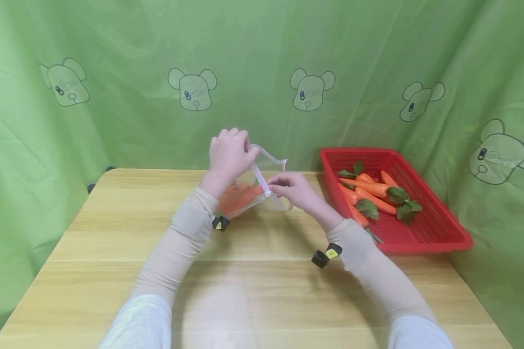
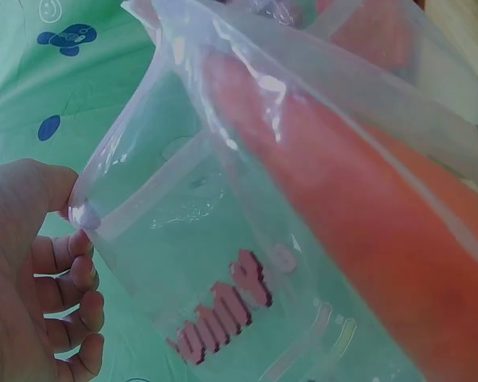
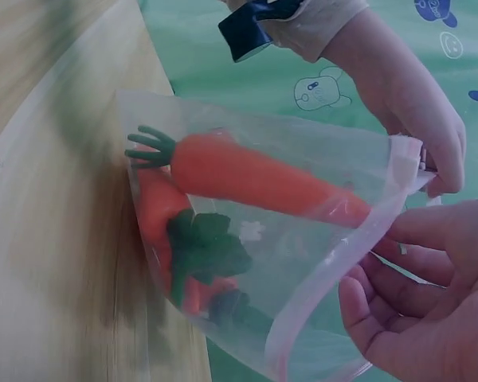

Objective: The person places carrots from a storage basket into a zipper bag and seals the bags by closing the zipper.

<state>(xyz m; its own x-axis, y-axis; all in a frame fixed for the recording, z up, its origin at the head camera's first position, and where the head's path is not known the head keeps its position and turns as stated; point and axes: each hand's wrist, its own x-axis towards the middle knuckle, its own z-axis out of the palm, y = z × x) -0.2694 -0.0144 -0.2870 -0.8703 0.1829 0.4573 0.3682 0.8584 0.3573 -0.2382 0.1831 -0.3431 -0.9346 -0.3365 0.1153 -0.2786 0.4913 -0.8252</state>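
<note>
A clear plastic bag (image 3: 323, 270) with a whitish band along its mouth is held tilted over the table. Inside it, a carrot (image 3: 247, 175) with a green stub lies above other orange carrots and green leaves (image 3: 211, 247). My left hand (image 1: 229, 157) pinches one side of the bag's mouth between thumb and forefinger; in the left wrist view its other fingers are curled beside the plastic. Lower on the mouth, my right hand (image 1: 294, 189) pinches the band near the carrot's tapered end. The mouth gapes to the right in the head view.
On the right of the wooden table (image 1: 262, 281) stands a red plastic basket (image 1: 447, 247). Several carrots (image 1: 377, 202) with green leaves lie in it. A green curtain (image 1: 253, 43) with bear-head drawings hangs behind the table and at both sides.
</note>
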